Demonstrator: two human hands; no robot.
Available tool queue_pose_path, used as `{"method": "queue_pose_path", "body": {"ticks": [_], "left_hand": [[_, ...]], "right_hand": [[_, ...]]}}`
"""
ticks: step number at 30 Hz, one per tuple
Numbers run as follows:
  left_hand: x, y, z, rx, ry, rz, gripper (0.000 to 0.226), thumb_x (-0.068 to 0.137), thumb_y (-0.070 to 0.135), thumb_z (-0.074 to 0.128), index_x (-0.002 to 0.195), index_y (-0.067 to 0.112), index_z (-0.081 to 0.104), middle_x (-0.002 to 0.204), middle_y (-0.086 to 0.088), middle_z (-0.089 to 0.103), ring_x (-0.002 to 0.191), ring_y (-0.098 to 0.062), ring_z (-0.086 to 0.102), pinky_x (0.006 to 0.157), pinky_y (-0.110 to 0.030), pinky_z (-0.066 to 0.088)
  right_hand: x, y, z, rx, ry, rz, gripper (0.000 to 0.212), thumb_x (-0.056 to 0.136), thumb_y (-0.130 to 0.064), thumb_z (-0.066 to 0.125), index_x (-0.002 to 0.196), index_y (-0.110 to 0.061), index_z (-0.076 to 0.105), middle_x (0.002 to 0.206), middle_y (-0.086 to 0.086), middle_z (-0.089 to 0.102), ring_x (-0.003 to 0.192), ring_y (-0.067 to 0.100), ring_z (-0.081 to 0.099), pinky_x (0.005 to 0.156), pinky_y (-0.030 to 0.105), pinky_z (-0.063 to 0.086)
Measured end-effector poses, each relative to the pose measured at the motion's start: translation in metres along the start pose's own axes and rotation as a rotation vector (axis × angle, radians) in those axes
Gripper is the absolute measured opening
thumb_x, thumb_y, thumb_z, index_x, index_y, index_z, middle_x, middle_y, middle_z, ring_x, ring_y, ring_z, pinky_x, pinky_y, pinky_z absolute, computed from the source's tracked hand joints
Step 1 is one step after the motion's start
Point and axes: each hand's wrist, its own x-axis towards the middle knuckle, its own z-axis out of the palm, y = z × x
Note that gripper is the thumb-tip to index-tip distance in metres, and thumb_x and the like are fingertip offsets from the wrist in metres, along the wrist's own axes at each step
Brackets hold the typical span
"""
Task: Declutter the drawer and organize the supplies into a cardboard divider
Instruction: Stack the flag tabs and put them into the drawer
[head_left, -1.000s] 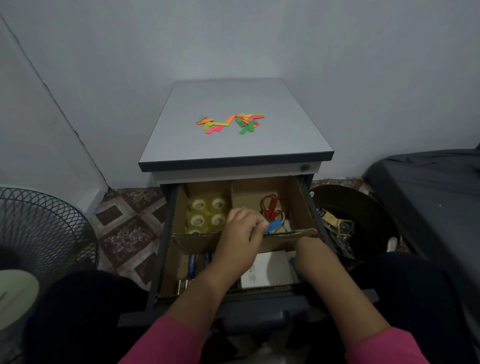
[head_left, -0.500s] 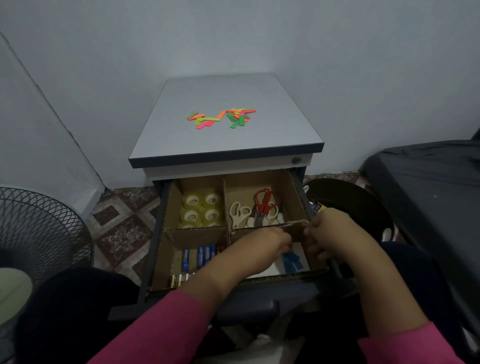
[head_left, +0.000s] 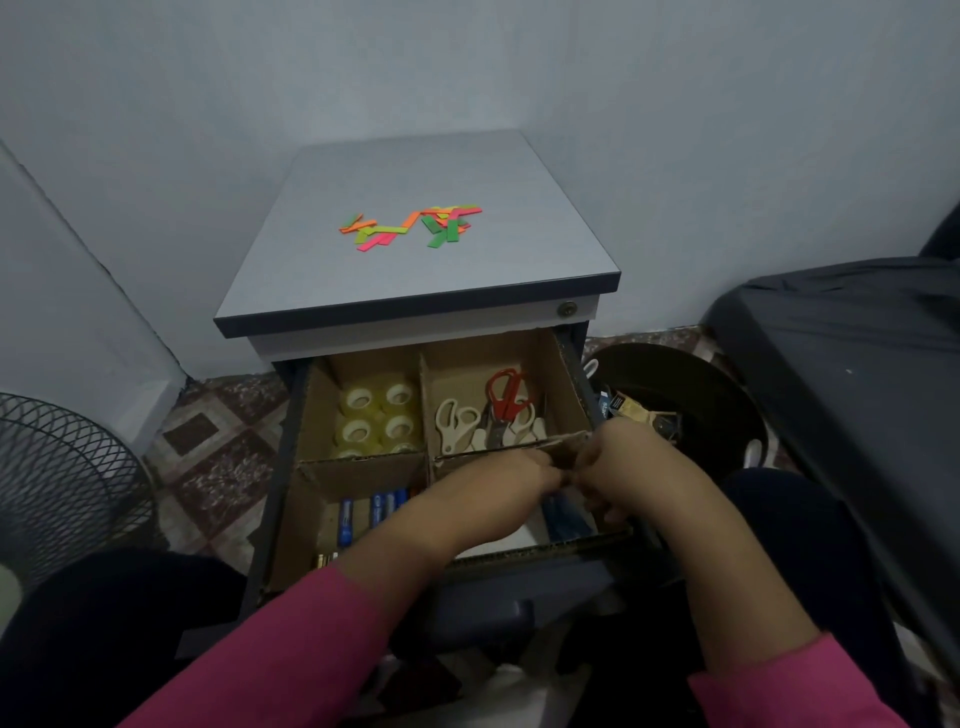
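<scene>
The drawer (head_left: 280, 499) is open and holds a cardboard divider (head_left: 363, 462) with several compartments. Tape rolls (head_left: 379, 415) fill the back left one. Red and cream scissors (head_left: 493, 410) lie in the back right one. Batteries (head_left: 374, 512) lie in the front left one. My left hand (head_left: 498, 483) and right hand (head_left: 628, 467) meet over the front right compartment, fingers curled downward. A blue item (head_left: 563, 514) shows just under my left fingers, which seem to grip it. What my right fingers hold is hidden.
Coloured paper strips (head_left: 410, 226) lie scattered on the cabinet top (head_left: 415, 280). A dark round bin (head_left: 691, 405) with small items stands right of the drawer. A fan grille (head_left: 57, 478) is at the left and a dark cloth-covered surface (head_left: 857, 364) at the right.
My left hand moved from the scissors compartment down into the front right one with the blue item. My right hand rose to meet it by the cross wall.
</scene>
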Motion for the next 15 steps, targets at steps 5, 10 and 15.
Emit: {"method": "queue_pose_path", "body": {"ticks": [5, 10, 15], "left_hand": [[-0.041, -0.026, -0.014, -0.053, 0.19, 0.003, 0.032, 0.1, 0.019, 0.046, 0.127, 0.022, 0.061, 0.123, 0.005, 0.062, 0.112, -0.011, 0.055, 0.094, -0.032, 0.046], [-0.072, -0.046, -0.002, -0.279, 0.471, -0.079, 0.027, 0.091, 0.013, 0.054, 0.112, 0.015, 0.071, 0.104, 0.006, 0.069, 0.099, -0.003, 0.057, 0.087, -0.026, 0.049], [-0.069, -0.041, -0.006, -0.549, 0.512, -0.18, 0.023, 0.093, 0.009, 0.058, 0.11, 0.017, 0.072, 0.103, 0.011, 0.068, 0.102, 0.003, 0.059, 0.092, -0.02, 0.048]], "right_hand": [[0.001, -0.009, 0.032, -0.321, 0.114, -0.099, 0.012, 0.094, -0.014, 0.055, 0.101, -0.007, 0.061, 0.107, 0.008, 0.061, 0.104, 0.024, 0.061, 0.082, 0.03, 0.048], [0.006, -0.01, 0.05, -0.37, 0.142, -0.118, 0.014, 0.093, -0.01, 0.052, 0.1, -0.006, 0.063, 0.111, 0.009, 0.062, 0.106, 0.025, 0.06, 0.079, 0.03, 0.047], [0.005, -0.01, 0.052, -0.39, 0.187, -0.132, 0.014, 0.092, -0.012, 0.053, 0.099, -0.008, 0.065, 0.104, 0.007, 0.065, 0.098, 0.022, 0.063, 0.075, 0.028, 0.048]]}}
